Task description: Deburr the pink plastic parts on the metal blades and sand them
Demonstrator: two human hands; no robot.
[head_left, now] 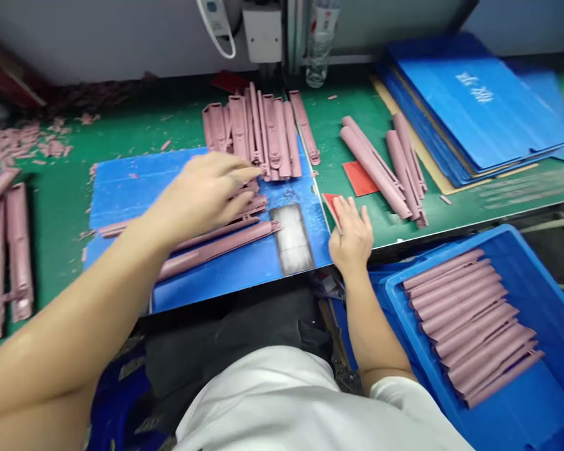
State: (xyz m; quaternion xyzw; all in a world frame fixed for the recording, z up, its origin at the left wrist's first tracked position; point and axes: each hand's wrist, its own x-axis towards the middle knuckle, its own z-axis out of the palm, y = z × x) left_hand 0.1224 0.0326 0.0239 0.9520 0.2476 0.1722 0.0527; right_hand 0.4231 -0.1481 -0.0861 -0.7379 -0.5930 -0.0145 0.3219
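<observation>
My left hand is over long pink plastic parts lying crosswise on a blue sheet. Its fingers are bent and somewhat apart, with their tips close to the parts; I see nothing held in them. A row of similar pink parts lies just beyond these fingertips. At the right edge of the blue sheet, my right hand is closed on a small, thin red sheet, tilted up from the table. A second red piece lies flat behind that hand. Between my hands is a grey rectangular pad with whitish dust.
More pink parts lie at the left and right. Pink scraps litter the back left. Blue folders are stacked at the back right, and a plastic bottle stands behind. A blue bin holds several pink parts.
</observation>
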